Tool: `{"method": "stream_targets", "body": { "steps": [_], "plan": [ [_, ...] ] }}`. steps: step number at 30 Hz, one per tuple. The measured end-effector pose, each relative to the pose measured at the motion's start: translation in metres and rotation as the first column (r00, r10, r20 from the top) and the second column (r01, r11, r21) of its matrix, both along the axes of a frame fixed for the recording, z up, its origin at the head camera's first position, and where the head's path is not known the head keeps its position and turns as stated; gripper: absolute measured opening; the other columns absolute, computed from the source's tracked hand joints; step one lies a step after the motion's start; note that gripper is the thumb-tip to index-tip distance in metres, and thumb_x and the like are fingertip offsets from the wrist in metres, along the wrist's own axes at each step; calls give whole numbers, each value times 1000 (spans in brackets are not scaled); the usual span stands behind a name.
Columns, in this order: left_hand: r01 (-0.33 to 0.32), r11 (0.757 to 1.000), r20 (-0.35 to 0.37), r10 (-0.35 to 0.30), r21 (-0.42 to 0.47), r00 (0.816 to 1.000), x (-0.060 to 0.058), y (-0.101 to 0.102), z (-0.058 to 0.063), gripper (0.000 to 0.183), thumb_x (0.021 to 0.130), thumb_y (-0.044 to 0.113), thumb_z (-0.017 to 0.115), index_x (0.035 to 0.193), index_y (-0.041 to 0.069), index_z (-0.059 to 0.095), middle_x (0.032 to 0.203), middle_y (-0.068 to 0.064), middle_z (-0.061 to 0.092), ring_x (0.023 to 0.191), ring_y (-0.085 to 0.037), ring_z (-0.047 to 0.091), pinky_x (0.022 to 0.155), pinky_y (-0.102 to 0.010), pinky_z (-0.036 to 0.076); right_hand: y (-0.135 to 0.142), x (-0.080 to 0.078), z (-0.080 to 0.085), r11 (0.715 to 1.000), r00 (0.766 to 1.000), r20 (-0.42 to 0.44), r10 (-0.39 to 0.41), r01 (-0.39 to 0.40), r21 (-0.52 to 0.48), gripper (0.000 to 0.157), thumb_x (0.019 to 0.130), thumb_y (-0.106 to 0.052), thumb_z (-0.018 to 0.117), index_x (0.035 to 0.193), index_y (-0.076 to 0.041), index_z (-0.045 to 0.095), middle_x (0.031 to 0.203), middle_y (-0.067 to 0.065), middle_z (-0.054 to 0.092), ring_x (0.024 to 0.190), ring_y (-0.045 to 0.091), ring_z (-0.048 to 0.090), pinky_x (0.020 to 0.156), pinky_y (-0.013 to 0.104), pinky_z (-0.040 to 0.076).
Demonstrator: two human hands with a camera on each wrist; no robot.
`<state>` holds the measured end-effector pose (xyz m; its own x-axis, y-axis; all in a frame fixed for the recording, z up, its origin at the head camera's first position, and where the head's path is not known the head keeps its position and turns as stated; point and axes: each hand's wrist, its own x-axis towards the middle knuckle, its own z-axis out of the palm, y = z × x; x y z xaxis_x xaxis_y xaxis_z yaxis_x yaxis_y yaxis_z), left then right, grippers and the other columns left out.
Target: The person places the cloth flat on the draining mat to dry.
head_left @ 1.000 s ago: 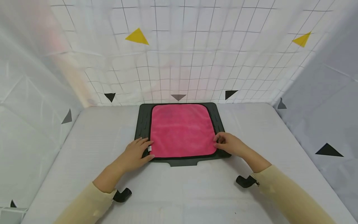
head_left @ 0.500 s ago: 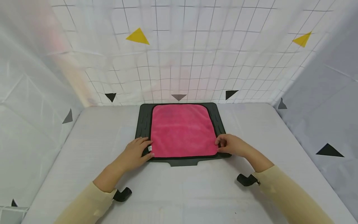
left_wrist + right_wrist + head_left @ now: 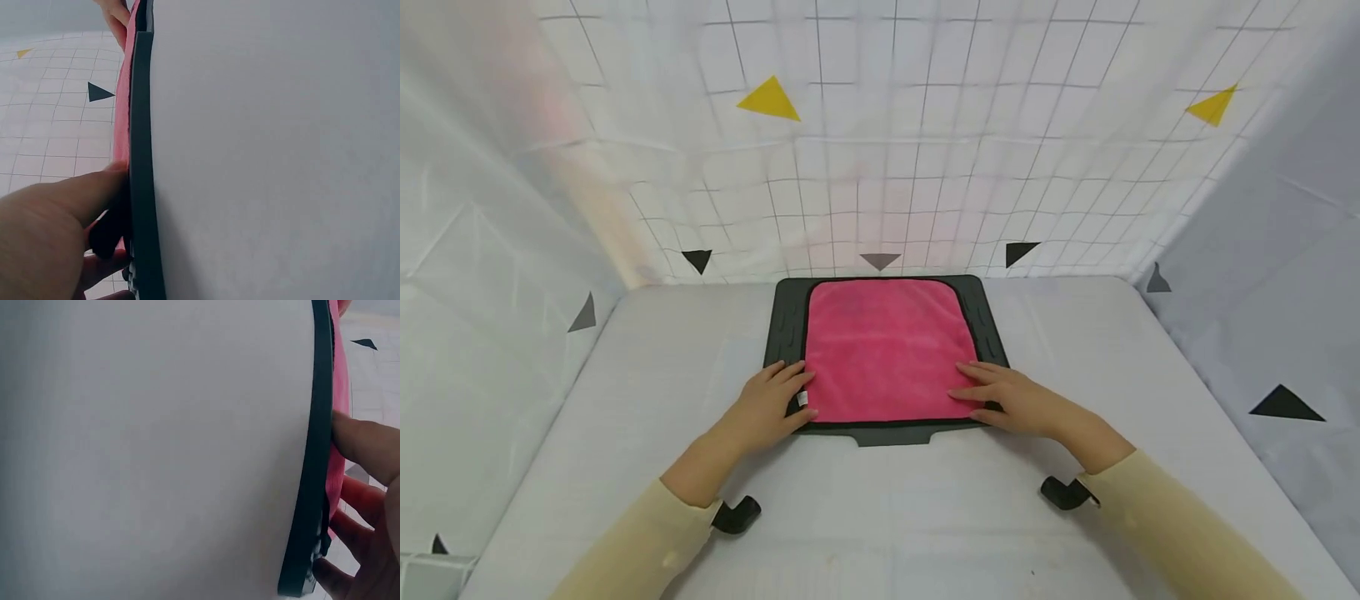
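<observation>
A pink cloth (image 3: pixel 887 350) with a dark border lies flat on a dark green-grey tray-like board (image 3: pixel 892 436). At the cloth's near left corner, beside a small white tag (image 3: pixel 802 398), my left hand (image 3: pixel 762 412) rests with its fingers spread across the board's edge and the cloth's margin. My right hand (image 3: pixel 1022 402) lies over the near right corner, fingers extended onto the pink surface. In the left wrist view, the thumb (image 3: pixel 94 190) touches the cloth's edge. The right wrist view has the thumb (image 3: pixel 362 440) against the near rim and the other fingers beyond it.
The board sits on a white-covered table (image 3: pixel 880 508), close to a white gridded back sheet (image 3: pixel 880 183) with yellow and black triangles. White sheets hang on both sides. Black angled pieces (image 3: pixel 737 515) stick out at both sleeve cuffs.
My right hand has let go of the cloth's right edge, which it was pinching, and its fingers have spread out over the corner. The left hand has barely shifted; cloth and board stay put.
</observation>
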<state>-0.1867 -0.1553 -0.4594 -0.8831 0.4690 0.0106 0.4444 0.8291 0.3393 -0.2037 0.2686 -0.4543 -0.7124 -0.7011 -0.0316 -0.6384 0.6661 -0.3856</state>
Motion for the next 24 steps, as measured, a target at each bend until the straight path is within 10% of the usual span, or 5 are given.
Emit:
{"method": "stream_targets", "body": {
  "steps": [7,12,24],
  "plan": [
    [12,1000,32,-11,-13,999,-1,-1,11,65,94,36,70,146,2,50,154,-21,41,142,-50,30,113,-65,25,5,-9,19,999,994,104,-34,37,-24,36,97,-23,69,132,-16,68,150,13,49,140,37,42,109,54,38],
    [14,998,51,-11,-62,999,-22,11,24,71,94,43,67,151,7,45,158,-18,36,145,-47,26,114,-65,22,-11,-35,34,994,993,63,-98,100,-37,46,97,-24,68,139,-9,60,151,18,47,140,39,39,109,58,38],
    [88,952,154,-43,-292,987,-59,51,7,112,79,82,54,162,20,12,169,-5,8,153,-38,2,119,-61,4,-64,-63,8,944,996,37,-79,63,325,90,88,-75,50,161,-30,21,168,11,6,151,46,0,116,67,9]
  ]
}}
